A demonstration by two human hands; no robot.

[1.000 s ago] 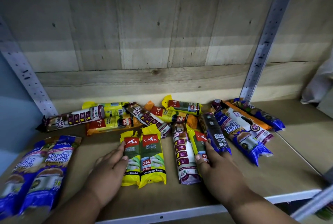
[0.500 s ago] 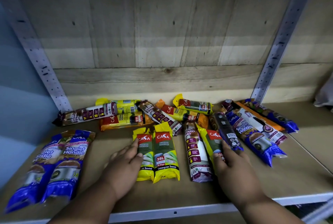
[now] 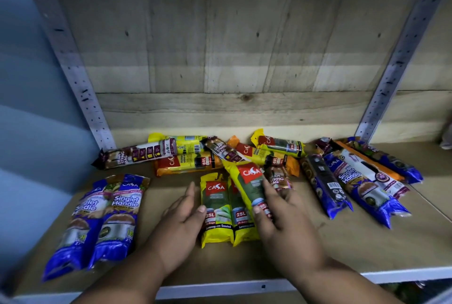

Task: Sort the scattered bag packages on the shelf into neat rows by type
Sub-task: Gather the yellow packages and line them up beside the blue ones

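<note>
Two yellow 25L packs point(image 3: 216, 208) lie side by side at the shelf's front middle. My left hand point(image 3: 182, 225) rests flat and open against the left pack's edge. My right hand point(image 3: 281, 218) grips a third yellow 25L pack point(image 3: 249, 181), held slanted over the right one. A maroon draw-string pack point(image 3: 278, 177) lies just behind my right fingers. Two blue Singlet Handle packs point(image 3: 107, 215) lie in a pair at the front left. More blue packs point(image 3: 362, 186) sit on the right. A jumble of yellow, orange point(image 3: 186, 163) and maroon packs point(image 3: 137, 154) lies along the back.
The shelf board point(image 3: 342, 242) is brown with a white front edge. Perforated metal uprights point(image 3: 73, 68) stand at both back corners against a wooden plank wall. Another shelf board continues to the right past the right upright point(image 3: 396, 64).
My right hand has picked up the yellow pack from the right of the maroon pack and carried it left over the yellow pair. My left hand stayed beside the pair.
</note>
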